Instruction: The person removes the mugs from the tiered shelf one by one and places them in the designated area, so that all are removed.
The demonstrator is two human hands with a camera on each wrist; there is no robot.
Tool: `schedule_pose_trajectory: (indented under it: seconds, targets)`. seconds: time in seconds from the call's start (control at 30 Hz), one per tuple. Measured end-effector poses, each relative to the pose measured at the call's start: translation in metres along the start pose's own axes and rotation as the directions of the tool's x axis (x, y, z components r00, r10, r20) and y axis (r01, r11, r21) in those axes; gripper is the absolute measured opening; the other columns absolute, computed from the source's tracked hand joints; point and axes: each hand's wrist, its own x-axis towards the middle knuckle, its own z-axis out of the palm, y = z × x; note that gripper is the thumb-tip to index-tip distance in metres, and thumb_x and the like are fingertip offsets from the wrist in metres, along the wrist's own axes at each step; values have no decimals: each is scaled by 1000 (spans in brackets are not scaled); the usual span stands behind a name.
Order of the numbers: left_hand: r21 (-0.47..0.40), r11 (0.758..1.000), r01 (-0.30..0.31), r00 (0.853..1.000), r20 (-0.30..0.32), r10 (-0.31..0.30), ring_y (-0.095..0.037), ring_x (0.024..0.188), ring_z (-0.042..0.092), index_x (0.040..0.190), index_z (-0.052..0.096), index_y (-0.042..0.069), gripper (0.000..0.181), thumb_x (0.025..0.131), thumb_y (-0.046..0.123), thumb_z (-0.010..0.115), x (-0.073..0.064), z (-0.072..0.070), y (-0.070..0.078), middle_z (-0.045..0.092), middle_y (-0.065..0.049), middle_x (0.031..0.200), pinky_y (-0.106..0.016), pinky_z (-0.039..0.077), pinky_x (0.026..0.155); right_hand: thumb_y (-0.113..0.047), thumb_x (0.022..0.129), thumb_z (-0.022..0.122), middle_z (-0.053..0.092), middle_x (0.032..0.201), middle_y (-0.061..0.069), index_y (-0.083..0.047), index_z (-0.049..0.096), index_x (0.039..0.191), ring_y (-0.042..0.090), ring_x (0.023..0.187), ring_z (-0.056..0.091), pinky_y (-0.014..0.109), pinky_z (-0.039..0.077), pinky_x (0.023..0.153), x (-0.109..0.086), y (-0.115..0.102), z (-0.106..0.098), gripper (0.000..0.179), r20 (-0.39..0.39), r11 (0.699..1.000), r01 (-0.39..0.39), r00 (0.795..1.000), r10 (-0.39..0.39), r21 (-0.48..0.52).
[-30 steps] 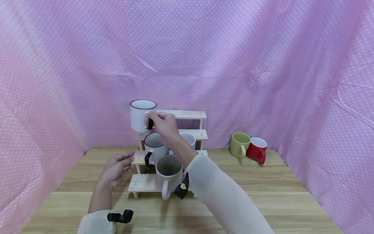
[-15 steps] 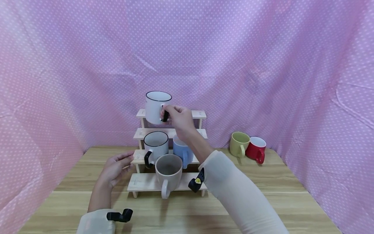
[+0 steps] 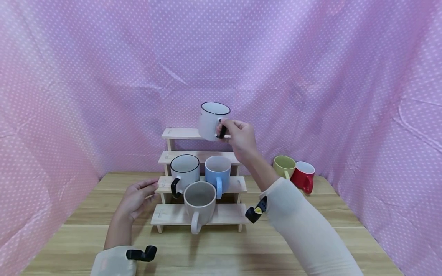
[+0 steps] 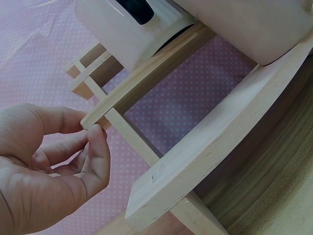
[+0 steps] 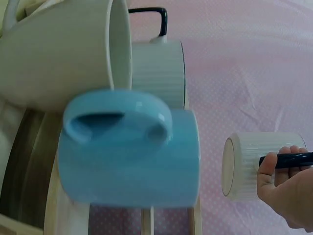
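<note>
By its black handle, my right hand (image 3: pixel 243 140) grips a white ribbed mug (image 3: pixel 210 122) with a black rim. That mug hangs upright in the air at the top tier of a wooden step rack (image 3: pixel 177 133); the right wrist view shows its base off any board. My left hand (image 4: pixel 54 166) pinches the left end of the rack's second-lowest board between thumb and fingers. On that board stand another white black-rimmed mug (image 3: pixel 188 174) and a light blue mug (image 3: pixel 222 174). A beige mug (image 3: pixel 203 209) stands on the lowest board, its handle toward me.
At the table's back right, a green mug (image 3: pixel 282 165) and a red mug (image 3: pixel 301 177) stand side by side, the green one partly behind my right arm. The wooden table (image 3: pixel 304 237) meets a pink dotted cloth (image 3: pixel 276 57) behind and at both sides.
My right hand has carried the white mug from the rack's upper left toward the right and slightly up. The blue mug has come into full view. My left hand stays in place.
</note>
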Motion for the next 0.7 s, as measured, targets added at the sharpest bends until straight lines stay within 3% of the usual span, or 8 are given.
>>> schedule_pose_trajectory:
  seconds: [0.7]
  targets:
    - [-7, 1000, -5, 1000, 3, 5, -8, 92, 60, 146, 42, -14, 52, 103, 6, 62, 1, 1, 1, 64, 1, 108, -21, 57, 80, -12, 103, 61, 67, 79, 5, 0, 69, 83, 19, 76, 65, 30, 60, 70, -3, -12, -105, 24, -170, 1000, -21, 985, 17, -22]
